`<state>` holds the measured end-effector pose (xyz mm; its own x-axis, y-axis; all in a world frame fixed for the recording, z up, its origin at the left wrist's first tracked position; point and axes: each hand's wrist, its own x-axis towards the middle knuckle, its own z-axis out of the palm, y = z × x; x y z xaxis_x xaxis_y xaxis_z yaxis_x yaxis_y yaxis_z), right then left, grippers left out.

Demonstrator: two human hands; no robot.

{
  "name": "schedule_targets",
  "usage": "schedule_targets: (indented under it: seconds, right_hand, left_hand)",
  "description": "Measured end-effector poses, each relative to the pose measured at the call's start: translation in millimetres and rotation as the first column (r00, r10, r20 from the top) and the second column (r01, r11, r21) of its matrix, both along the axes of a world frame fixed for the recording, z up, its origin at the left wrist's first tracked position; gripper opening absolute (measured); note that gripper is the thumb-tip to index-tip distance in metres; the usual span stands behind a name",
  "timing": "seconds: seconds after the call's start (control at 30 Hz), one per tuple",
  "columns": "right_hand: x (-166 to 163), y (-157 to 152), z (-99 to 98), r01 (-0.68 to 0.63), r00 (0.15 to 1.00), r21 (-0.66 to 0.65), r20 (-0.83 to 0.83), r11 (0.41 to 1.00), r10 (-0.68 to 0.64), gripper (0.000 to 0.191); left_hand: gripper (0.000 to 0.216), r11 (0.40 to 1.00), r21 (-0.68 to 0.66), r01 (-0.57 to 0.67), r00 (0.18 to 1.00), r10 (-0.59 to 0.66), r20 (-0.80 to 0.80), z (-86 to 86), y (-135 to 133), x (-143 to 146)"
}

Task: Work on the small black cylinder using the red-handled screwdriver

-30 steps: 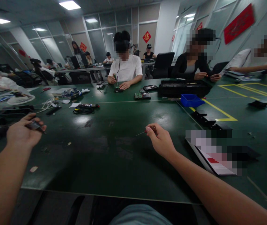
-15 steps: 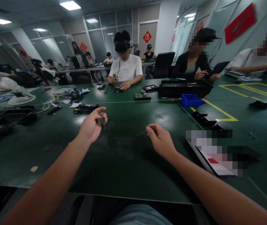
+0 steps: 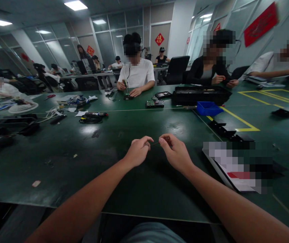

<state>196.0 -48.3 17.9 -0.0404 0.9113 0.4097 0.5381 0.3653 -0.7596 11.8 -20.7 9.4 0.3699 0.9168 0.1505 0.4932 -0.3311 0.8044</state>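
Note:
My right hand point(image 3: 173, 148) is closed around the handle of a thin screwdriver point(image 3: 155, 144), its slim shaft pointing left. My left hand point(image 3: 138, 152) is close beside it, fingers curled and the index finger reaching toward the shaft. A small dark, silvery-edged piece point(image 3: 146, 144) shows between the left fingers; most of it is hidden, so its kind cannot be made out. The shaft's tip meets or passes behind the left fingers; I cannot tell which. Both hands are over the green table point(image 3: 134, 189).
A bundle of black cable point(image 3: 92, 117) lies beyond my left hand. Further off are circuit-board devices point(image 3: 154, 103), a long black tray point(image 3: 201, 95) and a blue bin point(image 3: 209, 108). Black brackets point(image 3: 225, 130) and a white booklet point(image 3: 235, 172) lie right. A person point(image 3: 136, 74) works opposite.
My left hand has moved right, bringing its small dark piece up to the screwdriver's shaft. My right hand has stayed nearly still, keeping hold of the screwdriver.

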Motion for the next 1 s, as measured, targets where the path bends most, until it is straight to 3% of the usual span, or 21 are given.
schedule_targets:
  seconds: [0.1, 0.17, 0.37, 0.63, 1.0]
  right_hand:
    - [0, 0, 1.6, 0.009, 1.000, -0.022, 0.010, 1.000, -0.009, 0.023]
    - [1, 0, 2.0, 0.023, 1.000, -0.039, 0.017, 0.999, -0.023, 0.025]
    - [1, 0, 1.0, 0.059, 0.998, -0.001, -0.022, 0.998, -0.059, 0.032]
    - [3, 0, -4.0, 0.073, 0.948, 0.078, -0.316, 0.994, -0.044, 0.023]
    - [3, 0, -2.6, 0.026, 0.958, 0.021, -0.287, 0.999, -0.019, 0.025]
  left_hand:
    - [0.046, 0.991, 0.118, 0.067, 0.974, -0.040, -0.221, -5.6, -2, -5]
    - [0.051, 0.990, 0.130, 0.059, 0.966, -0.023, -0.259, -9.3, -1, -7]
    - [0.032, 0.983, 0.186, 0.000, 0.990, 0.027, -0.141, -18.2, 11, -14]
    - [0.048, 0.976, 0.205, -0.072, 0.995, 0.086, -0.058, -12.7, 16, -22]
    - [0.037, 0.973, 0.231, -0.013, 0.999, 0.024, -0.044, -10.6, 14, -22]
